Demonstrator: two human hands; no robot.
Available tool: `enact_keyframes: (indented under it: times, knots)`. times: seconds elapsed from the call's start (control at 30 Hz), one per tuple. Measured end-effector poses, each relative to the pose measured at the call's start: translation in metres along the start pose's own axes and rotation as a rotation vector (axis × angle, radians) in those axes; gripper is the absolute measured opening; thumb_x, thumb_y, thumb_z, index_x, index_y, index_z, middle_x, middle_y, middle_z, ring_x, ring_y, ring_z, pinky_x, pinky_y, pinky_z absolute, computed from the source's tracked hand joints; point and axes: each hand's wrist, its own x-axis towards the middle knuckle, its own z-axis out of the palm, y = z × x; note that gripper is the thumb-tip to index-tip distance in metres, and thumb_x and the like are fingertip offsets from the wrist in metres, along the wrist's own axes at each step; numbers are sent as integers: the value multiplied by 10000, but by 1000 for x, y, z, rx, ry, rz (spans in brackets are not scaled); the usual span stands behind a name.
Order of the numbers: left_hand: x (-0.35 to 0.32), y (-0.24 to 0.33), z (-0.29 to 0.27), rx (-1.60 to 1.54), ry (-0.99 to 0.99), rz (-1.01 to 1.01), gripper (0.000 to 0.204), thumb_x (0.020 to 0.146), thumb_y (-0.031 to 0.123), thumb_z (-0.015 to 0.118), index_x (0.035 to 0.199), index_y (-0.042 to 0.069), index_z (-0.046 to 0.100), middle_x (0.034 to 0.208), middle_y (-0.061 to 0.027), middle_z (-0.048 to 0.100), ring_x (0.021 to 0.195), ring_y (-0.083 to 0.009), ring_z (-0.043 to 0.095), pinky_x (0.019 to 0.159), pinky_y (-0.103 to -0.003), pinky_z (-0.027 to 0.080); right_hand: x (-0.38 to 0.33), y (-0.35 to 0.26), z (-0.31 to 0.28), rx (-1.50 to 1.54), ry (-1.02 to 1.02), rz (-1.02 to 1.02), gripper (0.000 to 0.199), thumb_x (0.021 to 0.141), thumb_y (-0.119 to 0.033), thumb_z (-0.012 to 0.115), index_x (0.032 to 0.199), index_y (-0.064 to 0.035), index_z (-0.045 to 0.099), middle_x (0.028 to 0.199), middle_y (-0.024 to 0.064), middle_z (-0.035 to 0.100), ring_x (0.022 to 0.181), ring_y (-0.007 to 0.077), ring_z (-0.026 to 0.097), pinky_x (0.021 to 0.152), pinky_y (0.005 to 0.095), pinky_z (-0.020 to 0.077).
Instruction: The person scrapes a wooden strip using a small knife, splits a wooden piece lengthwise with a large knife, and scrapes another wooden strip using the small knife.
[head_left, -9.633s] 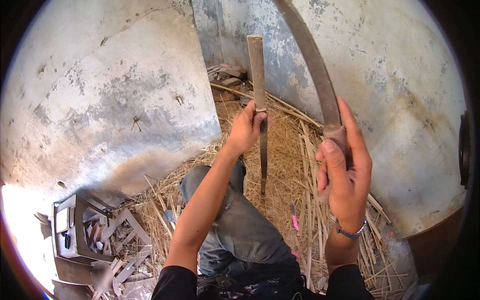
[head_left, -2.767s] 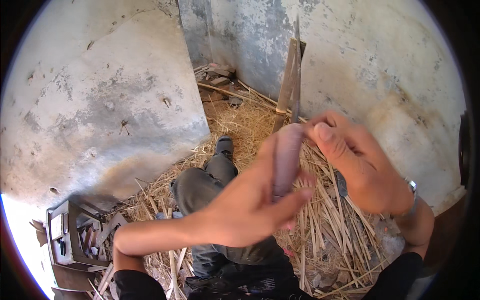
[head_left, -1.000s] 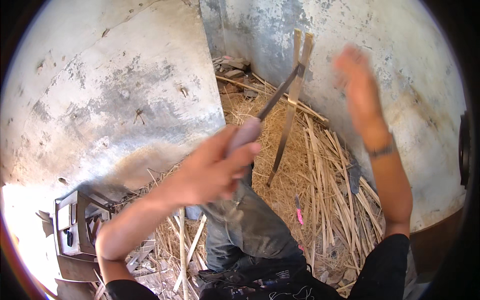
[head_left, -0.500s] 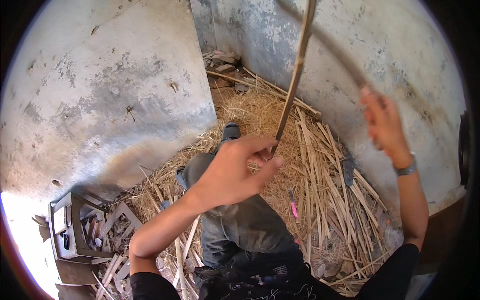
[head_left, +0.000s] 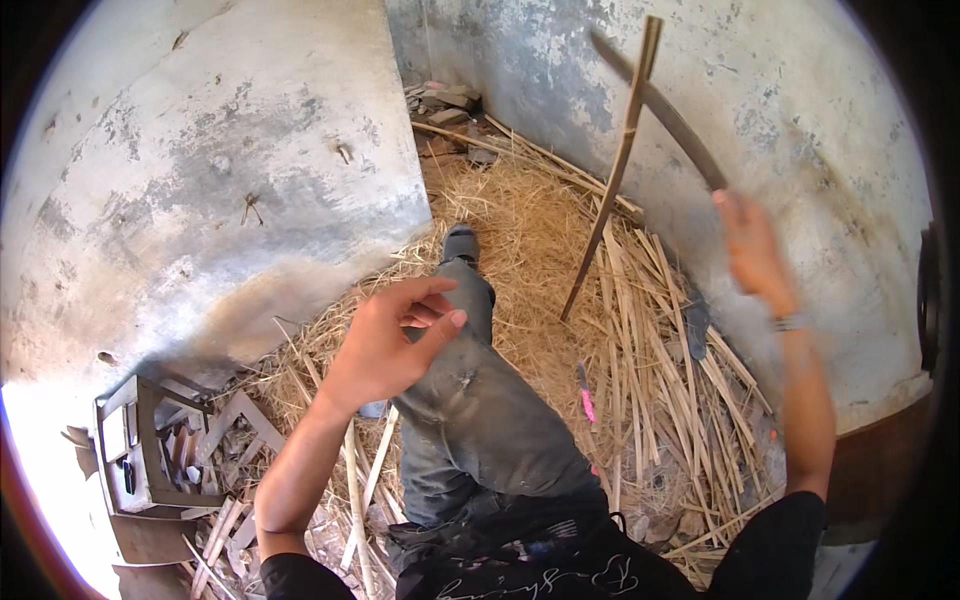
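Note:
My right hand [head_left: 755, 250], slightly blurred, grips the handle of a long curved machete [head_left: 690, 145] raised on the right. Its blade crosses the upper part of a long, narrow bamboo strip [head_left: 612, 190]; whether the edge is lodged in it I cannot tell. The strip slants in the air, lower end toward the straw, with no hand on it. To its left, my left hand [head_left: 380, 340] hovers over my legs, fingers curved, thumb apart, holding nothing.
Split bamboo strips [head_left: 635, 380] lie along the right wall, beside straw-like shavings [head_left: 510, 240]. A pink-handled knife [head_left: 587, 404] lies on the shavings. A wooden frame [head_left: 150, 495] with scraps stands at left. Rubble [head_left: 448, 105] fills the far corner. Walls rise on both sides.
My left hand has let go of the bamboo strip and drawn back to the left. The strip's whole length now shows, crossing the machete blade. My right hand has come slightly lower.

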Motion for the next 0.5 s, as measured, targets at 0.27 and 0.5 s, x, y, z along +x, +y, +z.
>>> enact_keyframes:
  times: [0.27, 0.5]
  knots:
    - [-11, -18, -35, 28, 31, -27, 375, 974, 149, 709, 1310, -8, 649, 1037, -119, 728, 979, -168, 699, 909, -321, 547, 41, 14, -90, 191, 233, 61, 570, 1014, -558, 562, 1138, -7, 640, 627, -5, 504, 409, 129, 417, 440, 280, 431]
    - [-6, -29, -42, 58, 28, -40, 387, 976, 139, 707, 1323, -16, 634, 1018, -88, 710, 972, -157, 691, 894, -315, 540, 8, 61, -157, -421, 348, -224, 632, 1079, -475, 386, 1553, -58, 423, 1415, 167, 497, 1317, 226, 426, 1086, 335, 368]
